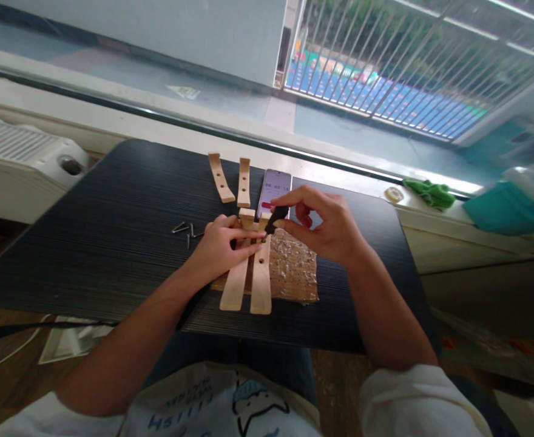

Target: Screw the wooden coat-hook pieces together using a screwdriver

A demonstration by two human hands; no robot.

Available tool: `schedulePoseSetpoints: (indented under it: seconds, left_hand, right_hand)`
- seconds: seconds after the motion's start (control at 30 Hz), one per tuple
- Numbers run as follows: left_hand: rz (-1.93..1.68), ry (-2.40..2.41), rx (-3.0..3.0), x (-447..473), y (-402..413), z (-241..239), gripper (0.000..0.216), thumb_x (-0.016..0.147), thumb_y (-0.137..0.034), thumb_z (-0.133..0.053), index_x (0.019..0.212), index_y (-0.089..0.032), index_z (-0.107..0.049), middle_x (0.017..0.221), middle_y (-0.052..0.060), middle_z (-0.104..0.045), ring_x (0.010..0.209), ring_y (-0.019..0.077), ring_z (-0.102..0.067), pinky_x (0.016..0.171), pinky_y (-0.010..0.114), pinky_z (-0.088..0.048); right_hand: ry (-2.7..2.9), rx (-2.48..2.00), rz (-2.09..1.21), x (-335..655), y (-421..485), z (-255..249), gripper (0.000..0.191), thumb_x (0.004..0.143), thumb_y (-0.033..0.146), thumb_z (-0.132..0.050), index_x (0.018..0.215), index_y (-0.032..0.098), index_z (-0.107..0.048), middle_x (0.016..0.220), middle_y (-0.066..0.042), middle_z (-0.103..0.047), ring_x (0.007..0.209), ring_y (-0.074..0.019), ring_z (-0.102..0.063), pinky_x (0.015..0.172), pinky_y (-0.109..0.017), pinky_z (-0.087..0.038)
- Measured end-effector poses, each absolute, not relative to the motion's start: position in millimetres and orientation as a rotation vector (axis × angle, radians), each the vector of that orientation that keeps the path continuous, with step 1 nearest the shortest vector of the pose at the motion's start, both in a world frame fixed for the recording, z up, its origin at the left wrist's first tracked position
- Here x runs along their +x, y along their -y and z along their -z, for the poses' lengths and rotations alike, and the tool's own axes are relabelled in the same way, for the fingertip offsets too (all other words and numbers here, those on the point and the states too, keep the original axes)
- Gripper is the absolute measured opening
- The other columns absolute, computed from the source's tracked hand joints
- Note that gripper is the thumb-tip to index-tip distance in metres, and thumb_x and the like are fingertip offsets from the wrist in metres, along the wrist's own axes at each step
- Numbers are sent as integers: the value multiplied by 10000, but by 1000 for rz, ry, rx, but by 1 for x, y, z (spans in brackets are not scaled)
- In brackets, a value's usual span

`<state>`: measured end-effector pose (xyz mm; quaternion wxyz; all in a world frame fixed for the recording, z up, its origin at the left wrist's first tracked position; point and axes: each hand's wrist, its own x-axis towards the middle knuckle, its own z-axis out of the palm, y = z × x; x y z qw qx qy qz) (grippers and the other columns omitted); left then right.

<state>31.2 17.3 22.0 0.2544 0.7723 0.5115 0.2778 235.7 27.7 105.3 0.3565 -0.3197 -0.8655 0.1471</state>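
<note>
My left hand point(221, 243) presses down on two pale wooden slats point(249, 282) that lie side by side on a brown textured pad point(294, 270); its fingers are curled over them near a small wooden crossblock point(247, 215). My right hand point(326, 224) pinches a small black-handled screwdriver point(276, 218), its tip pointed down at the top of the right slat. Two more curved slats with holes point(230, 179) lie farther back. A few loose screws point(187, 230) sit left of my left hand.
A phone point(276, 188) with a lit screen lies behind the slats on the dark table point(112, 230). A white radiator point(25, 158) stands at the left. On the sill at the right lie a green cloth point(431, 193) and a teal item point(508, 209). A barred window is beyond.
</note>
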Motion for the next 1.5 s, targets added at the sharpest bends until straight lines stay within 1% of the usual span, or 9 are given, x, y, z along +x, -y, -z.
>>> schedulePoseSetpoints:
  seconds: [0.23, 0.53, 0.73, 0.97, 1.27, 1.5]
  left_hand:
    - [-779, -1382, 2119, 31, -18, -20, 235, 779, -284, -747, 1013, -295, -763, 960, 45, -674, 922, 236, -536, 926, 441, -449]
    - [-778, -1389, 2106, 30, -18, -20, 230, 776, -287, -748, 1005, -290, -766, 945, 46, -670, 926, 235, -534, 939, 446, -448]
    - [-789, -1375, 2100, 31, -18, -19, 230, 782, -290, -737, 1010, -294, -765, 945, 43, -665, 932, 235, -534, 954, 445, -443]
    - [-781, -1374, 2095, 31, -17, -21, 231, 783, -282, -731, 1012, -285, -766, 959, 45, -660, 927, 232, -536, 939, 432, -444]
    - [-779, -1374, 2121, 31, -18, -19, 224, 792, -298, -730, 1013, -292, -763, 912, 39, -650, 908, 227, -528, 926, 434, -440]
    - [-784, -1381, 2108, 31, -17, -20, 225, 788, -303, -730, 1010, -293, -766, 904, 42, -649, 917, 233, -531, 930, 437, -445]
  right_hand:
    - [2187, -874, -340, 233, -26, -104, 140, 803, 204, -669, 939, 179, -648, 674, 65, -550, 529, -35, -427, 545, -206, -403]
    - [2139, -873, -332, 232, -28, -101, 139, 772, 183, -696, 881, 187, -610, 687, 75, -554, 539, -35, -431, 541, -210, -384]
    - [2124, -892, -311, 231, -28, -99, 162, 756, 199, -716, 821, 203, -568, 668, 79, -528, 544, -43, -431, 526, -220, -372]
    - [2125, -954, -299, 228, -26, -98, 182, 767, 237, -680, 773, 218, -499, 655, 73, -515, 529, -50, -413, 513, -235, -367]
    - [2082, -943, -217, 224, -24, -93, 216, 757, 222, -674, 753, 224, -458, 640, 78, -519, 530, -53, -433, 510, -235, -372]
    - [2062, -976, -211, 223, -25, -90, 202, 767, 249, -672, 770, 228, -471, 647, 73, -535, 531, -62, -444, 518, -245, -389]
